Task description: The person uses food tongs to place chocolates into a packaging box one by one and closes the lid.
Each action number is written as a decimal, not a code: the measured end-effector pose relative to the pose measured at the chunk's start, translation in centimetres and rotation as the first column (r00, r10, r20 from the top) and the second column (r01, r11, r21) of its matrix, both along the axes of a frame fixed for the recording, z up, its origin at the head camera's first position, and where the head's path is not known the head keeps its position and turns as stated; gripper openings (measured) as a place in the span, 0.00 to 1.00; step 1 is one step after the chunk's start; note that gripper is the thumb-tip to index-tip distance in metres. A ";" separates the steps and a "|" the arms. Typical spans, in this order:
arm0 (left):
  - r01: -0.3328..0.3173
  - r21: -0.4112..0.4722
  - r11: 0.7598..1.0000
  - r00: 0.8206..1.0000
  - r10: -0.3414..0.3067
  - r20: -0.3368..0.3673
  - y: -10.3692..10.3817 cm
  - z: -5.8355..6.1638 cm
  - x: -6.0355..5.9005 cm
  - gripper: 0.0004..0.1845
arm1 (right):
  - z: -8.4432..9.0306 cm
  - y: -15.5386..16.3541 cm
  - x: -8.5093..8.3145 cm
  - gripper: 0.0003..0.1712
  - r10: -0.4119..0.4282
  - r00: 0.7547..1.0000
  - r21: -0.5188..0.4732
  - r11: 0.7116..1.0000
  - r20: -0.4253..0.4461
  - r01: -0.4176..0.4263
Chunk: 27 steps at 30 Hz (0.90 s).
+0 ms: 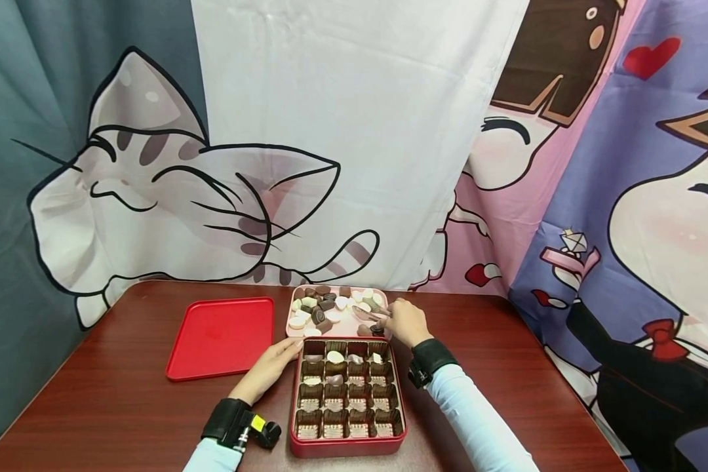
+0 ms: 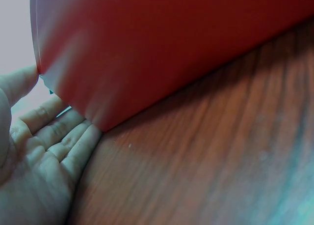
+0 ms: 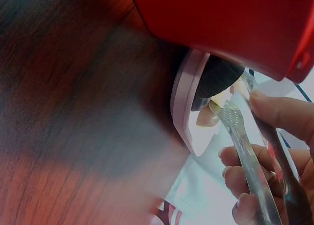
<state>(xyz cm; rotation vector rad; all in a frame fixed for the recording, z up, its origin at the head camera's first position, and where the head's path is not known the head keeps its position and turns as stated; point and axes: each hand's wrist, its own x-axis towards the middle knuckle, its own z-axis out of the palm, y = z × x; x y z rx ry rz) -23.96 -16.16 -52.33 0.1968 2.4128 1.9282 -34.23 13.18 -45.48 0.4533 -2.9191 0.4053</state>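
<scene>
Head view sets the pink tray (image 1: 347, 326) of chocolate-like pieces (image 1: 318, 316) just left of the right hand (image 1: 408, 322), the nearer one, which grips metal tongs (image 3: 248, 161), their arms apart, reaching leftward over the tray. The left hand (image 1: 269, 370), fingers nearly straight, rests against the red tin (image 1: 348, 448), whose long axis runs from the person's side, between the hands, toward the tray.

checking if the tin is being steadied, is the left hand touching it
Touching: the left wrist view shows the left hand with its fingertips meeting the tin at the corner, no gap between them.
</scene>
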 end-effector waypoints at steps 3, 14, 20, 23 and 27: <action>-0.005 0.003 1.000 1.000 0.005 -0.001 0.1 0.0 0.0 0.22 | 0.0 0.2 0.0 0.13 -0.008 1.000 0.001 1.000 -0.005 0.008; -0.004 -0.001 1.000 1.000 0.004 0.017 0.0 -0.1 0.1 0.23 | 1.1 0.7 0.4 0.07 -0.020 0.999 -0.042 0.999 0.028 0.021; 0.005 0.003 1.000 1.000 -0.005 0.015 0.0 -0.1 0.1 0.24 | 3.0 0.5 1.1 0.05 -0.004 0.999 -0.078 0.997 0.032 0.006; 0.005 0.001 1.000 1.000 -0.005 0.018 0.0 -0.1 0.0 0.24 | 4.0 0.4 1.6 0.06 0.021 1.000 -0.088 0.996 0.020 -0.019; 0.005 0.000 1.000 1.000 -0.005 0.018 0.0 -0.1 -0.1 0.24 | 5.0 0.3 2.4 0.09 0.050 0.999 -0.102 0.994 0.019 -0.048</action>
